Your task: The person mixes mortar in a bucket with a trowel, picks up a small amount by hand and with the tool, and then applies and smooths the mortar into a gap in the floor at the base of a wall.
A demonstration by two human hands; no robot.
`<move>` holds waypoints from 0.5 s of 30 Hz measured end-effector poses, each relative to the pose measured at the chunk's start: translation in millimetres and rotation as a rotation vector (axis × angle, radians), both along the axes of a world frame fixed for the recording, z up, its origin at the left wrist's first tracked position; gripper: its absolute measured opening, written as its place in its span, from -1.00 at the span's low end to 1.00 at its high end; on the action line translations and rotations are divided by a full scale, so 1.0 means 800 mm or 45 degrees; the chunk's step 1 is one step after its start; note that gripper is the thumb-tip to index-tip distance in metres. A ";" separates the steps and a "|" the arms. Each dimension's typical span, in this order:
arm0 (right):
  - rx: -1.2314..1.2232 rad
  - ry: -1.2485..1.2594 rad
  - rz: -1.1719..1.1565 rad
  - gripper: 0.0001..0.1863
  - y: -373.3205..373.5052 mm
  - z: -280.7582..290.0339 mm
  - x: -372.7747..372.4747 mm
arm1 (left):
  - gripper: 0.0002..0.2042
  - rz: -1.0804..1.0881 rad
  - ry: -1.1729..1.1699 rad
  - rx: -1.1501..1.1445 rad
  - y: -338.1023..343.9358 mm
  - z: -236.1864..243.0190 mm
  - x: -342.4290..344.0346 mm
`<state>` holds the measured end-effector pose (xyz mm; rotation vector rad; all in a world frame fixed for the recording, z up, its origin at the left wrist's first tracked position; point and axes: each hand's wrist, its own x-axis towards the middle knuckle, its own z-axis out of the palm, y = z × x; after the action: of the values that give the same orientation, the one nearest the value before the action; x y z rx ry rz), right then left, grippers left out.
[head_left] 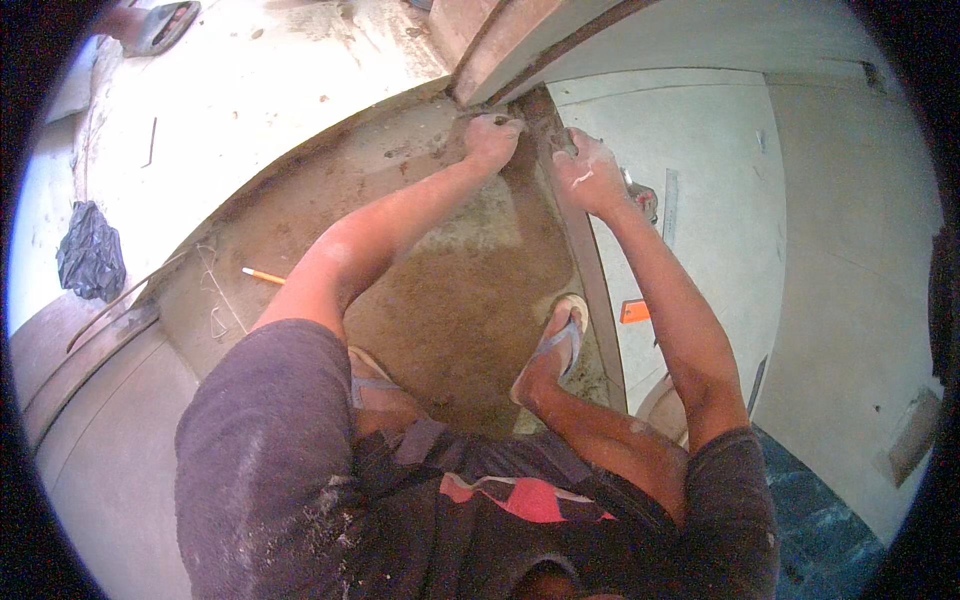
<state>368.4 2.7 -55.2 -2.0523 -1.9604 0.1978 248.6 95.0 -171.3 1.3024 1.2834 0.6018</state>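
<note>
My left hand (492, 142) is at the far end of the damp, brown floor (410, 300), its fingers curled by the base of a vertical frame (470, 60); what is in them, if anything, is too small to make out. A little to the right, my right hand (590, 172), smeared with pale dust, has bent fingers at a dark edge strip (597, 290), and I cannot tell what they hold. Partly hidden behind that hand lies a metal tool with red parts (641, 198), on or beside a pale panel (720, 200).
An orange object (635, 310) and a thin metal strip (670, 205) lie on the pale panel. A pencil (261, 275) and loose wire (212, 300) are at left, near a black plastic bag (90, 250). Another person's sandalled foot (150, 25) is at top left. My sandalled feet (558, 335) are below.
</note>
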 end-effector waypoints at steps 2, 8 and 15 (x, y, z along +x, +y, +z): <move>-0.059 0.026 0.046 -0.57 -0.005 -0.008 -0.005 | -0.66 0.005 0.062 0.047 0.005 -0.009 -0.005; -0.270 -0.206 -0.077 -0.48 -0.015 0.019 -0.020 | -0.67 -0.054 0.022 -0.023 0.015 -0.008 -0.011; -0.540 -0.424 -0.261 -0.53 -0.006 0.018 -0.053 | -0.68 -0.039 -0.056 0.021 0.006 0.003 -0.005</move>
<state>326.3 -2.2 -41.0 -2.6942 -2.0030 0.2595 244.3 99.7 -169.0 1.3131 1.2229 0.6179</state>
